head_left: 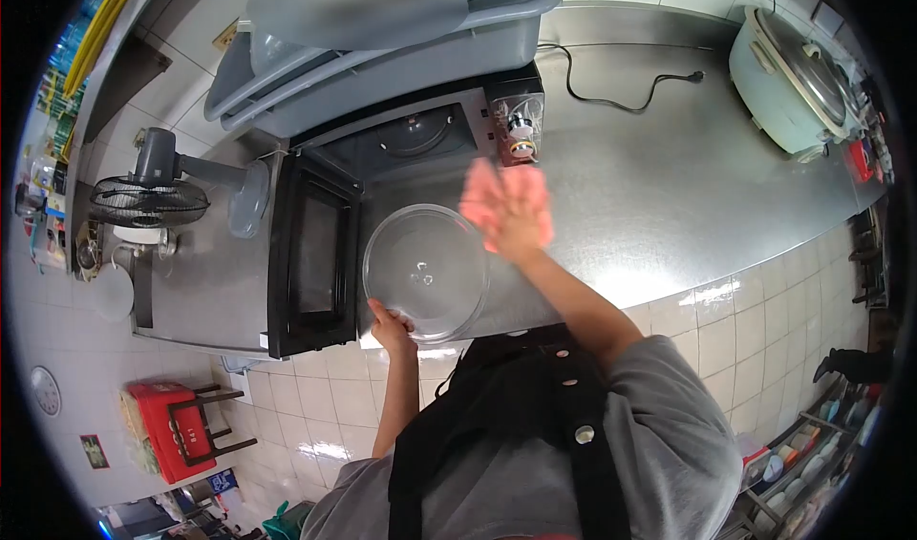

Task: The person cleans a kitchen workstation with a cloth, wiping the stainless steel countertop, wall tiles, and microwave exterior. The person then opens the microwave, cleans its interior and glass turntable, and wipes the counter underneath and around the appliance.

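Observation:
My left hand (391, 329) grips the near left edge of a round clear glass microwave turntable plate (435, 296), with the thumb over the rim. The plate is in front of the open microwave (468, 125), at the counter's near edge. To the right, my right hand (519, 227) has a pink cloth (480, 194) under its fingers, just beside the plate and in front of the control panel. Its fingertips are partly blurred. The black microwave door (320, 246) is swung open to the left of the plate.
Grey plastic bins (401, 72) sit on top of the microwave. A small fan (153, 187) stands left of the door. At the far right of the steel counter (640, 196) is a pale green lidded cooker (788, 82); a black power cord (611, 103) lies near the back wall.

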{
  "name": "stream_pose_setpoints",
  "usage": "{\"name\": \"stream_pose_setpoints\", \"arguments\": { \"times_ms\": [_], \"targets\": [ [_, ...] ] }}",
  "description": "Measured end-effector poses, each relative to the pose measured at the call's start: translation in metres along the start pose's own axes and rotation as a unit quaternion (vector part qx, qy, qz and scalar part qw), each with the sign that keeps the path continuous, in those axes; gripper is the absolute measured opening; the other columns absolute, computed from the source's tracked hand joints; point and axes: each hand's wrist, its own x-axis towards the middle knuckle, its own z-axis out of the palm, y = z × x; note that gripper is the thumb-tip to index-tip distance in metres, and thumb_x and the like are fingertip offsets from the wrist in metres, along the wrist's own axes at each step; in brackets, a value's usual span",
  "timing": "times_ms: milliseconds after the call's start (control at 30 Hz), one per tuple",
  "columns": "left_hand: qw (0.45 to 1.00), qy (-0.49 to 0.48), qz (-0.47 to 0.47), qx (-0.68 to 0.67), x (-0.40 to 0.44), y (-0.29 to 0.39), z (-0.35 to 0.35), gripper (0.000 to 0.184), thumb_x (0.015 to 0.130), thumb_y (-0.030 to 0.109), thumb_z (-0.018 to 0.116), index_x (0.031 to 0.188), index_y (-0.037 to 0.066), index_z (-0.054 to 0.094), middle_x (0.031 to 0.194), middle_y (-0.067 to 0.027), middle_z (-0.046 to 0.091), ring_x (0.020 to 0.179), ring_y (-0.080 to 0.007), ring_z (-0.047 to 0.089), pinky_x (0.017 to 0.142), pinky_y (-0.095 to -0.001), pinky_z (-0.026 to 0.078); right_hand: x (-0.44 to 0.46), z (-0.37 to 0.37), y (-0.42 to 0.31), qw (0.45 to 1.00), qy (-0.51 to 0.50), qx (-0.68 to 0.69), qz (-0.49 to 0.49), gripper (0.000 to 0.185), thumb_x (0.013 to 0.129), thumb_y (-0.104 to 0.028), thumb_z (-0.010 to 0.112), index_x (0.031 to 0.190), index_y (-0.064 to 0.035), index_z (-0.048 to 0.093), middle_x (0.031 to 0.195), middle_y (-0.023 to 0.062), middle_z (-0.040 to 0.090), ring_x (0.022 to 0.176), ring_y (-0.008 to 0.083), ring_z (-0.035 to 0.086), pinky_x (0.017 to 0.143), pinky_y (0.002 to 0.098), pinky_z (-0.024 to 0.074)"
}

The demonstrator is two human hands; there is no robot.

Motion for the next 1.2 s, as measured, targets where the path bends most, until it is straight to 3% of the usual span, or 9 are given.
{"name": "stream_pose_setpoints", "arguments": {
  "times_ms": [167, 333, 600, 667, 700, 767, 867, 1067, 1200],
  "targets": [
    [0.999, -0.007, -0.035, -0.025, 0.004, -0.003, 0.032, 0.054, 0.092, 0.058, 0.057, 0.074, 0.009, 0.043, 0.054, 0.0020, 0.037, 0.040, -0.0095, 0.038, 0.033, -0.0267, 0.031, -0.066, -0.086, 0.104, 0.982, 0.144, -0.089, 0.087, 0.050, 0.091, -0.039, 0.058, 0.137, -0.0197, 0.053, 0.160, 0.0168, 0.015, 0.145, 0.0479, 0.009, 0.113, 0.0636, 0.0197],
    [0.998, -0.049, -0.029, 0.018, 0.014, -0.002, 0.065, 0.055, 0.093, 0.057, 0.055, 0.071, 0.008, 0.044, 0.053, 0.0008, 0.039, 0.038, -0.0107, 0.039, 0.032, -0.0264, 0.035, -0.090, -0.127, 0.165, 0.933, 0.178, -0.235, 0.206, 0.050, 0.094, -0.041, 0.054, 0.139, -0.0197, 0.051, 0.156, 0.0242, 0.021, 0.143, 0.0508, 0.013, 0.114, 0.0563, 0.0257],
    [0.964, -0.224, 0.002, 0.146, 0.057, -0.010, 0.072, 0.054, 0.096, 0.052, 0.054, 0.075, 0.003, 0.053, 0.051, -0.0068, 0.054, 0.039, -0.0164, 0.054, 0.035, -0.0289, 0.042, -0.088, -0.124, 0.192, 0.928, 0.151, -0.195, 0.280, 0.051, 0.096, -0.038, 0.052, 0.142, -0.0174, 0.047, 0.155, 0.0197, 0.028, 0.143, 0.0406, 0.025, 0.112, 0.0527, 0.0287],
    [0.860, -0.248, 0.031, 0.444, 0.061, 0.011, 0.077, 0.052, 0.095, 0.049, 0.056, 0.080, 0.000, 0.060, 0.060, -0.0120, 0.063, 0.052, -0.0224, 0.065, 0.046, -0.0339, 0.051, -0.087, -0.126, 0.189, 0.931, 0.151, -0.192, 0.271, 0.051, 0.096, -0.038, 0.051, 0.142, -0.0157, 0.047, 0.155, 0.0179, 0.029, 0.144, 0.0378, 0.025, 0.112, 0.0517, 0.0284],
    [0.863, -0.246, 0.031, 0.441, 0.066, 0.017, 0.081, 0.052, 0.095, 0.049, 0.056, 0.080, 0.000, 0.060, 0.060, -0.0120, 0.063, 0.052, -0.0224, 0.065, 0.046, -0.0339, 0.051, -0.087, -0.126, 0.190, 0.933, 0.165, -0.187, 0.258, 0.051, 0.096, -0.038, 0.052, 0.142, -0.0157, 0.046, 0.155, 0.0182, 0.030, 0.144, 0.0382, 0.025, 0.112, 0.0511, 0.0288],
    [0.650, -0.232, 0.198, 0.696, 0.073, 0.031, 0.092, 0.044, 0.094, 0.044, 0.059, 0.085, 0.001, 0.065, 0.077, -0.0160, 0.069, 0.071, -0.0287, 0.070, 0.062, -0.0388, 0.056, -0.086, -0.127, 0.191, 0.934, 0.184, -0.189, 0.243, 0.050, 0.095, -0.037, 0.053, 0.141, -0.0156, 0.048, 0.154, 0.0189, 0.031, 0.144, 0.0384, 0.025, 0.112, 0.0497, 0.0295],
    [0.557, -0.127, 0.378, 0.728, 0.054, 0.076, 0.138, 0.034, 0.093, 0.037, 0.059, 0.093, 0.004, 0.068, 0.092, -0.0167, 0.069, 0.087, -0.0328, 0.069, 0.073, -0.0429, 0.056, -0.085, -0.129, 0.186, 0.933, 0.181, -0.178, 0.255, 0.047, 0.096, -0.037, 0.052, 0.139, -0.0170, 0.051, 0.152, 0.0170, 0.034, 0.142, 0.0388, 0.028, 0.111, 0.0501, 0.0299],
    [0.584, -0.179, 0.625, 0.487, 0.128, 0.100, 0.263, 0.024, 0.089, 0.020, 0.061, 0.108, 0.008, 0.067, 0.106, -0.0120, 0.067, 0.104, -0.0319, 0.061, 0.099, -0.0466, 0.044, -0.082, -0.134, 0.179, 0.937, 0.161, -0.133, 0.280, 0.041, 0.097, -0.034, 0.053, 0.135, -0.0188, 0.056, 0.144, 0.0120, 0.042, 0.138, 0.0387, 0.034, 0.109, 0.0502, 0.0332],
    [0.532, -0.184, 0.585, 0.584, 0.139, 0.103, 0.288, 0.024, 0.088, 0.019, 0.062, 0.109, 0.009, 0.069, 0.107, -0.0118, 0.067, 0.104, -0.0299, 0.060, 0.105, -0.0463, 0.039, -0.082, -0.136, 0.179, 0.937, 0.163, -0.124, 0.282, 0.039, 0.096, -0.032, 0.053, 0.133, -0.0179, 0.057, 0.142, 0.0123, 0.044, 0.137, 0.0385, 0.034, 0.109, 0.0500, 0.0337]
  ]
}}
